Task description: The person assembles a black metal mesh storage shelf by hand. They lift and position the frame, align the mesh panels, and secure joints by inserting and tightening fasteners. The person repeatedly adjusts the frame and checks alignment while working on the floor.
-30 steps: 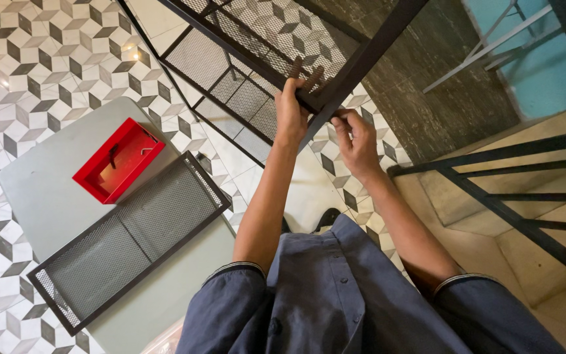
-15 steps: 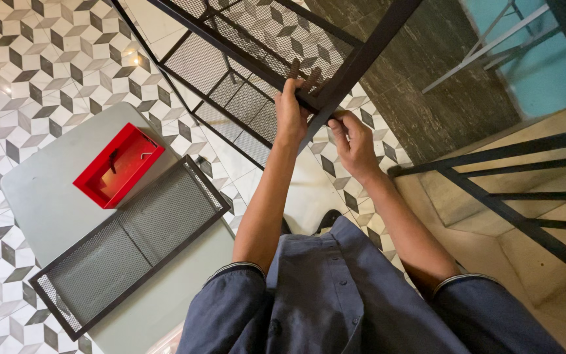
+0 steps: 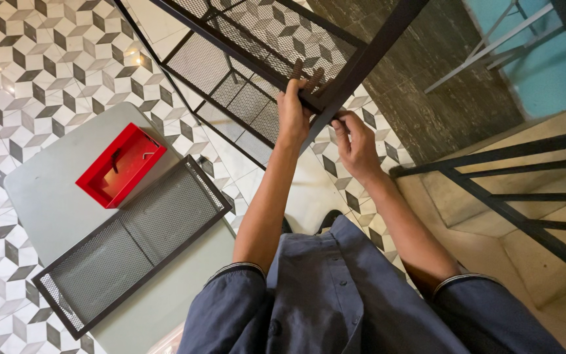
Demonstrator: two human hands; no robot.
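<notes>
A black metal frame [image 3: 368, 56] with mesh shelves [image 3: 257, 98] stands in front of me, seen from above. My left hand [image 3: 293, 111] grips the frame's corner, fingers curled over the top bar. Just right of it, my right hand [image 3: 356, 144] pinches at the underside of the same corner post with thumb and fingertips; what it holds is too small to tell.
A grey table [image 3: 47, 190] at the left carries a red box [image 3: 120, 165] with small parts and a loose black mesh shelf panel [image 3: 132, 242]. The floor is patterned tile. Black stair railings [image 3: 519, 190] and steps are at the right.
Both hands stay at the frame corner; the right fingers shift slightly there. The view has drifted a little.
</notes>
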